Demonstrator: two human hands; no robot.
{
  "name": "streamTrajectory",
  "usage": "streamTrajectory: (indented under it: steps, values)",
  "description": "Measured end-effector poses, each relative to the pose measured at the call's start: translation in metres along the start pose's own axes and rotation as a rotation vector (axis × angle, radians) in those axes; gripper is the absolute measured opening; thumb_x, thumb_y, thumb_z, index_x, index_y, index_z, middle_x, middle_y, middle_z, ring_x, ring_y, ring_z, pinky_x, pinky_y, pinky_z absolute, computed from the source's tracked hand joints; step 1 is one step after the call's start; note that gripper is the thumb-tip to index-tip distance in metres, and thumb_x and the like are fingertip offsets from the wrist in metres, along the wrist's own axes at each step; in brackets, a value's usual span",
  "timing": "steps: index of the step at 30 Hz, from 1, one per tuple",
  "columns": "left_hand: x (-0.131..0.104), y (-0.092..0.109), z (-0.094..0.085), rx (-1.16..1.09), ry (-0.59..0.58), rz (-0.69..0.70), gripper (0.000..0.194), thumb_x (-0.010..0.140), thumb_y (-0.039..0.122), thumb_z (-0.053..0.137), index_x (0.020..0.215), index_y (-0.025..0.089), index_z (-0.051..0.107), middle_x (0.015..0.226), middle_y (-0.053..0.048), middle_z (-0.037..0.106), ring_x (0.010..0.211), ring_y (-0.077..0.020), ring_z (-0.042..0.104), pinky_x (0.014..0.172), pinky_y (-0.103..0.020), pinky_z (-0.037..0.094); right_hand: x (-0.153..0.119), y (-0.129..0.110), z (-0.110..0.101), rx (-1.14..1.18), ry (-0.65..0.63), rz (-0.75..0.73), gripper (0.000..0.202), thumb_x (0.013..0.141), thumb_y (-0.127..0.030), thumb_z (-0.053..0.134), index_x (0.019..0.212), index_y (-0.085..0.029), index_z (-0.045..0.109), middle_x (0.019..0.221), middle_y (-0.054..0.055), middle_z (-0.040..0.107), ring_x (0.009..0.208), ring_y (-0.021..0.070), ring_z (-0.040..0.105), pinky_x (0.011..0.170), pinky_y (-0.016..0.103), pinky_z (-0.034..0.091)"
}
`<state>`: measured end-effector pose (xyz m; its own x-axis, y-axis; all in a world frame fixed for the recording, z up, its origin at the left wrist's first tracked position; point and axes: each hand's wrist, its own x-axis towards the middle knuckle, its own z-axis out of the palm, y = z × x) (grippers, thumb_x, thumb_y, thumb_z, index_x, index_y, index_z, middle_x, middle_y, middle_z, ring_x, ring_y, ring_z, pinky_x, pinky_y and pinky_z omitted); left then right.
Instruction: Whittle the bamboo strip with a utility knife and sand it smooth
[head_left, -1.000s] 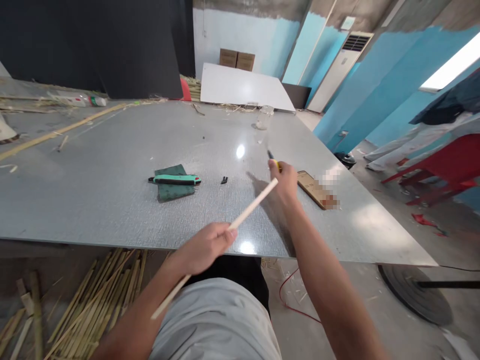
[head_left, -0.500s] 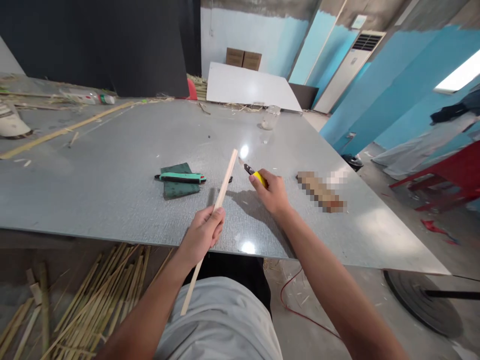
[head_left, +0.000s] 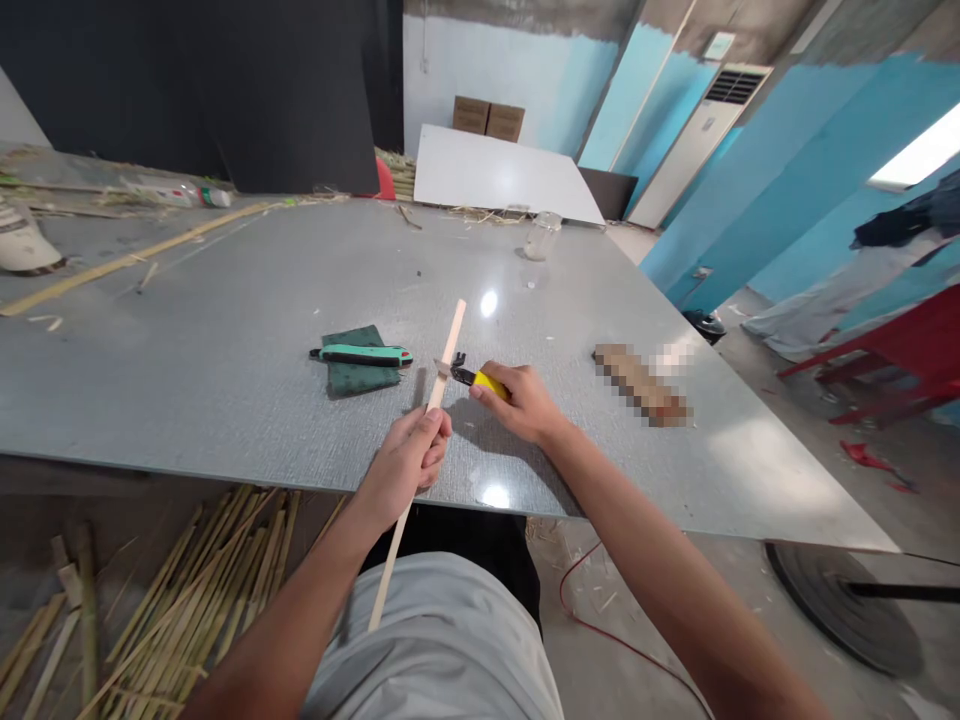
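Observation:
My left hand (head_left: 412, 455) is closed round a pale wooden strip (head_left: 455, 330), which slants up past the table's front edge; its lower end lies over my shirt. In my right hand (head_left: 521, 400) is a yellow-handled knife (head_left: 491, 386), its blade across the strip a little above my left fingers. Left of the strip, a green-handled tool (head_left: 364, 355) rests on a dark green cloth or sheet (head_left: 364, 378). A small black piece shows just behind the knife's tip.
The grey table (head_left: 225, 420) bears a clear jar (head_left: 542, 238) at the back and a blurred-out brown block (head_left: 637, 383) at the right. A long strip (head_left: 142, 257) lies at the left. Bamboo strips (head_left: 225, 590) are piled below the front edge.
My right hand has moved left and slightly down, bringing the knife blade from beside the strip's top end onto the strip. The strip's upper end has shifted slightly left.

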<state>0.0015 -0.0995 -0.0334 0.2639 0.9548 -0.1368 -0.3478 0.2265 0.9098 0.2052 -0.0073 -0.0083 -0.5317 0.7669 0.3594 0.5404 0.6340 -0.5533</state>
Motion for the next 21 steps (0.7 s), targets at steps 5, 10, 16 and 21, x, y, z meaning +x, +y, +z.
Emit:
streamTrajectory:
  steps: [5, 10, 16, 21]
  values:
    - [0.0001, 0.0019, 0.0013, 0.007, 0.011, -0.015, 0.043, 0.094, 0.061, 0.063, 0.089, 0.020, 0.051, 0.057, 0.011, 0.036, 0.039, -0.0025, 0.029, 0.040, -0.014, 0.021, 0.0000, -0.0071, 0.0039, -0.038, -0.058, -0.026, 0.046, 0.102, -0.062, 0.046, 0.078, -0.022, 0.044, 0.060, -0.005, 0.041, 0.051, 0.0095, 0.035, 0.057, 0.028, 0.025]
    - [-0.0017, 0.0030, 0.0013, 0.019, 0.004, -0.020, 0.045, 0.096, 0.059, 0.063, 0.081, 0.021, 0.044, 0.057, 0.011, 0.029, 0.040, -0.0026, 0.019, 0.038, -0.015, 0.017, -0.0005, -0.0079, 0.0064, -0.109, -0.083, -0.050, 0.045, 0.102, -0.062, 0.045, 0.078, -0.023, 0.041, 0.062, -0.004, 0.043, 0.051, 0.0097, 0.032, 0.056, 0.029, 0.023]
    - [-0.0022, 0.0026, -0.0006, 0.108, -0.048, -0.002, 0.052, 0.099, 0.065, 0.056, 0.076, 0.022, 0.037, 0.059, 0.010, 0.028, 0.042, -0.0038, 0.019, 0.038, -0.017, 0.017, -0.0009, -0.0004, 0.0029, -0.084, -0.008, 0.027, 0.045, 0.104, -0.061, 0.037, 0.077, -0.025, 0.035, 0.058, -0.004, 0.041, 0.049, 0.0108, 0.033, 0.055, 0.030, 0.023]
    - [-0.0023, 0.0049, -0.0023, 0.149, -0.062, -0.010, 0.052, 0.099, 0.066, 0.055, 0.076, 0.022, 0.036, 0.059, 0.010, 0.028, 0.043, -0.0043, 0.018, 0.039, -0.018, 0.017, 0.0021, 0.0011, 0.0022, -0.124, 0.061, 0.089, 0.048, 0.103, -0.065, 0.036, 0.078, -0.025, 0.036, 0.058, -0.003, 0.044, 0.049, 0.0119, 0.034, 0.054, 0.031, 0.023]
